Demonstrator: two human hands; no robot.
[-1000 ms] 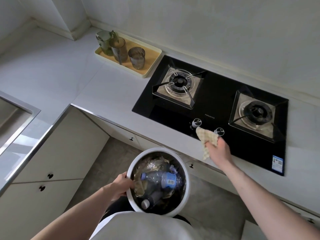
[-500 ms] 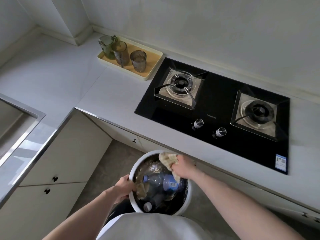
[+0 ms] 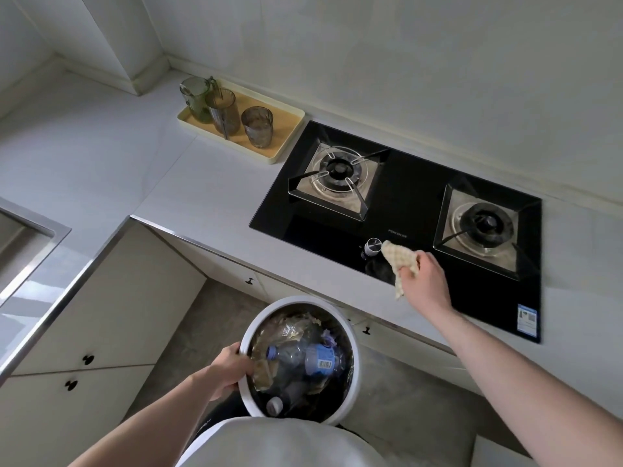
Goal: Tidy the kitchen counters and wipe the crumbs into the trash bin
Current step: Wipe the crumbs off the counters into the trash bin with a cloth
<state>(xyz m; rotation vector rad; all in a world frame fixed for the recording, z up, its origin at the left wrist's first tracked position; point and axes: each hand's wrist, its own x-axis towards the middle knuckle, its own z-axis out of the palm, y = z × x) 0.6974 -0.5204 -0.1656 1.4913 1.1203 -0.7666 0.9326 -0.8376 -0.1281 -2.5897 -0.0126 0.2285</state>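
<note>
1. Right hand (image 3: 425, 284) has its fingers curled tight around a bunched, cream checked cloth (image 3: 400, 261), pressing it onto the black glass hob; left hand (image 3: 229, 368) grips the near-left rim of a white round trash bin (image 3: 351, 372), fingers hooked over the edge.
2. Pale counter (image 3: 188, 197) spreads away from the cloth hand to the left and beyond it, meeting a white wall behind.
3. Black hob (image 3: 414, 197) lies under the cloth hand, with one gas burner (image 3: 337, 172) beyond and to the left of it and another burner (image 3: 482, 226) just to its right.
4. Trash bin sits below the counter edge, nearer the person than the cloth hand and to its left, held up off the floor level beside white cabinet doors (image 3: 108, 311).
5. Inside the bin, just beside the left hand's fingers, lies a crushed clear plastic bottle (image 3: 303, 357) with a blue label, among crumpled wrappers.
6. Yellow tray (image 3: 286, 143) rests well beyond the cloth hand to the left, carrying a green glass jug (image 3: 197, 96) and two ribbed tumblers (image 3: 257, 126).
7. Silver knob (image 3: 372, 246) stands touching the cloth's left tip.
</note>
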